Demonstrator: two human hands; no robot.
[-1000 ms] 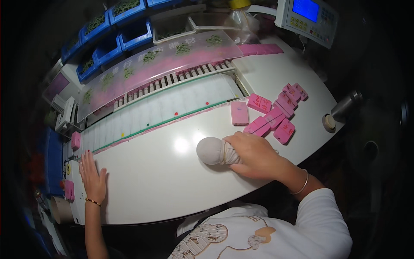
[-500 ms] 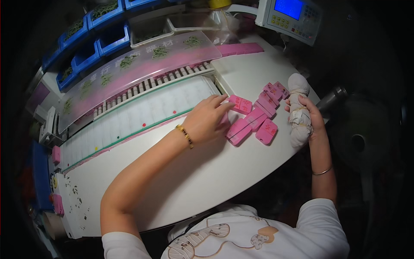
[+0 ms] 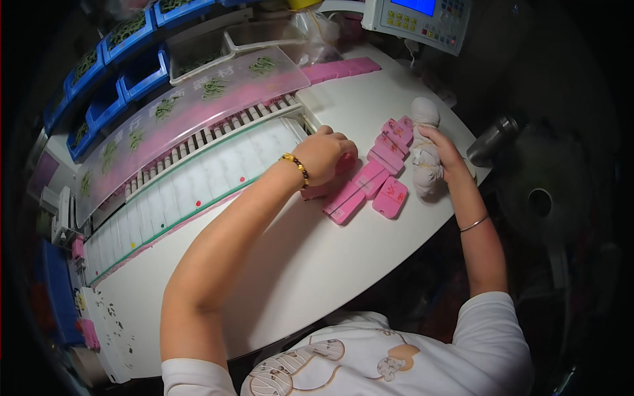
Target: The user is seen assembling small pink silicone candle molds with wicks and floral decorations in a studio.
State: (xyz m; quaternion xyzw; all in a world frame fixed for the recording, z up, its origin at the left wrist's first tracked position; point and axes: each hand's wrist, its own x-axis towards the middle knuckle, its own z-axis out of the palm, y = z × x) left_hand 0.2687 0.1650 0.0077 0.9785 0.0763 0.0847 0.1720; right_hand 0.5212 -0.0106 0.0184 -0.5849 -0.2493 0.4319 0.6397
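Note:
My left hand point(image 3: 328, 157) is curled over a pink block point(image 3: 347, 162), its fingers wrapped down around the block's side. Another pink piece point(image 3: 317, 191) shows partly from under the palm. My right hand point(image 3: 444, 153) grips a long white cloth-wrapped bundle point(image 3: 428, 174), tied around with bands and held upright at the table's right edge. Between the hands lies a crooked row of pink blocks, some with red writing; a loose one point(image 3: 389, 197) is nearest the front, beside a pink block with a dark band point(image 3: 345, 203).
The white table point(image 3: 284, 284) curves around me. On its left is a long tray of white strips point(image 3: 198, 185) with a green edge. Behind stand a clear sloping panel point(image 3: 191, 96) with green bunches, blue bins point(image 3: 142, 78) and a control box point(image 3: 416, 23). A dark cylinder point(image 3: 494, 140) juts out at right.
My left fingers have closed over the pink block they were reaching at, and it now sits under the hand. The bundle in my right hand has come closer to the blocks. The view has shifted slightly.

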